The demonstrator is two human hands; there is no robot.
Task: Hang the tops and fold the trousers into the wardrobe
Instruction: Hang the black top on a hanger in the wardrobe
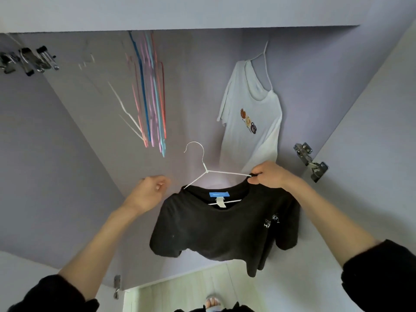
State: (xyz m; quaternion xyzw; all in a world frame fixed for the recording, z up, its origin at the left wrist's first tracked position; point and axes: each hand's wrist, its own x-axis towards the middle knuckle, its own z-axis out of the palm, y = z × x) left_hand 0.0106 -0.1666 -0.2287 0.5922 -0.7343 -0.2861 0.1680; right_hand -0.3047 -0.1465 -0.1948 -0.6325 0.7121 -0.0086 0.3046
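A black T-shirt [225, 228] with a blue neck label hangs on a white wire hanger [203, 164] in front of the open wardrobe. My right hand [269, 174] pinches the shirt's shoulder and the hanger's right arm together. The hanger's left arm pokes out of the neck opening, and its hook stands free in the air. My left hand [149, 192] hovers just left of the shirt, fingers loosely curled, holding nothing. A white printed T-shirt [252, 118] hangs inside the wardrobe on its own hanger.
Several empty coloured hangers [149, 95] hang left of the white shirt. Metal clip hangers [29, 60] hang at the far left. A door hinge [311, 162] sits on the right wardrobe wall. Pale wooden floor [198, 289] lies below.
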